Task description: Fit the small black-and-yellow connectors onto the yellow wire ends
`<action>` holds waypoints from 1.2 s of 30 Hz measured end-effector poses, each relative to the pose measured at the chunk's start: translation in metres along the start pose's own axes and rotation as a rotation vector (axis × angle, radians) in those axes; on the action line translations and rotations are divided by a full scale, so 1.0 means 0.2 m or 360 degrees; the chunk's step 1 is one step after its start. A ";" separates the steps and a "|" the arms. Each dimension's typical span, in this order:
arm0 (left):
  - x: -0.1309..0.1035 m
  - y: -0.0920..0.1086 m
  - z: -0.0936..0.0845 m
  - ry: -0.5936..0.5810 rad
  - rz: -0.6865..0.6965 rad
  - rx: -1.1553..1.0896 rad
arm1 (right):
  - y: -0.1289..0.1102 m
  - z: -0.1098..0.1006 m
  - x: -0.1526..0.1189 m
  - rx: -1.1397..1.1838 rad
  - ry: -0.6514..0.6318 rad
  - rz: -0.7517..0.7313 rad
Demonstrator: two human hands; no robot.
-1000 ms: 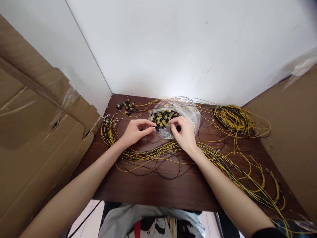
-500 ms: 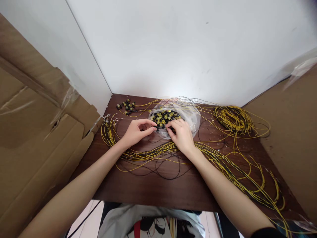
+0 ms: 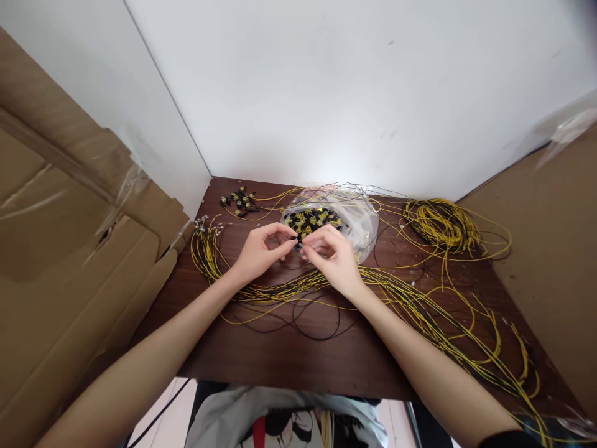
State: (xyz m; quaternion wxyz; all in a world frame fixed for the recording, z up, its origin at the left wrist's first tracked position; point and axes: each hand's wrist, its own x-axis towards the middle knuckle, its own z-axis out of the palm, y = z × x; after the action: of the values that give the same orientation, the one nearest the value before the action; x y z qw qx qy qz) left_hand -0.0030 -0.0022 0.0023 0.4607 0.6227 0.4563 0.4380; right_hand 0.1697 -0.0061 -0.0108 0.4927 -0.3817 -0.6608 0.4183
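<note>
My left hand [image 3: 263,251] pinches a small black part [image 3: 295,238] between thumb and fingertips, just in front of the pile of yellow and black parts [image 3: 314,218]. Facing it, my right hand [image 3: 333,254] has its thumb and fingers pressed together close to that part; what they hold, if anything, is too small to make out. The pile lies in an open clear plastic bag [image 3: 366,227]. Below both hands, a long bundle of yellow and black wires [image 3: 280,292] runs across the brown table [image 3: 289,361].
At the back left lie several loose yellow and black parts [image 3: 239,200]. A coil of yellow and black wire [image 3: 438,225] sits at the back right. Cardboard [image 3: 60,267] stands on the left, more cardboard [image 3: 550,249] on the right, and a white wall [image 3: 326,93] behind.
My right hand has moved left from the pile toward my left hand, so their fingertips are closer. My left hand has shifted slightly right.
</note>
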 end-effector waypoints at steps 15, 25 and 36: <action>-0.02 0.00 0.02 0.0021 0.0237 0.0270 | -0.01 0.01 -0.02 -0.0044 0.0063 -0.0037; -0.01 -0.02 0.01 0.0060 0.0398 0.0180 | 0.00 0.01 -0.01 0.0017 0.0085 -0.0033; -0.02 -0.02 0.02 0.0088 0.0394 0.0092 | -0.02 0.00 -0.01 -0.0098 0.0062 -0.0214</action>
State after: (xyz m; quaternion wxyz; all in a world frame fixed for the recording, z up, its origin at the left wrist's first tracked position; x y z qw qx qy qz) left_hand -0.0011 -0.0058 -0.0023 0.3722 0.6750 0.4010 0.4951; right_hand 0.1707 -0.0087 -0.0080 0.5205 -0.3595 -0.6878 0.3561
